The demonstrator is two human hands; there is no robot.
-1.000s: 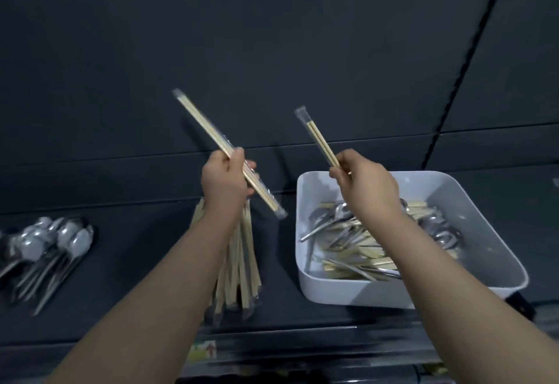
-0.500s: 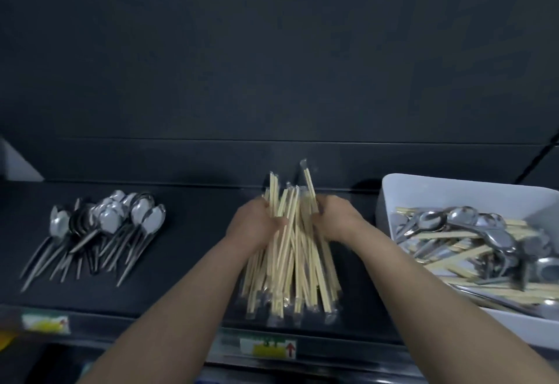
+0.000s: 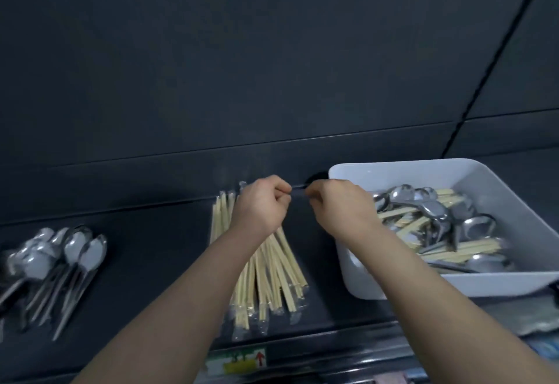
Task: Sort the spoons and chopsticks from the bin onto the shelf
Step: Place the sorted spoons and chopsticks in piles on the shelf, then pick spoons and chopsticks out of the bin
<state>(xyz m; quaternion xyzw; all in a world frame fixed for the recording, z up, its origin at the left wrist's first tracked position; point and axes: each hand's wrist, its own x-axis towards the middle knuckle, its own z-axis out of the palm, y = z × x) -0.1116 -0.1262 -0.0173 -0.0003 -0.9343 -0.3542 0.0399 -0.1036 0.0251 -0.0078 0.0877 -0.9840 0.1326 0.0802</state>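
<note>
A dark shelf (image 3: 157, 247) carries three things in a row. A heap of spoons (image 3: 51, 259) lies at its left end, a fanned pile of wrapped chopsticks (image 3: 272, 274) lies mid-shelf, and a white bin (image 3: 453, 285) sits at the right. A label (image 3: 236, 361) is on the front edge.

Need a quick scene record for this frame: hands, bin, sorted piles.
left hand: fingers curled, over top end of chopstick pile; hold unclear
right hand: fingers curled, close beside left hand; hold unclear
chopstick pile: wrapped, on shelf, centre
spoon pile: on shelf, left
bin: white, right, holds mixed spoons and chopsticks
task: unsorted items remain in bin
</note>
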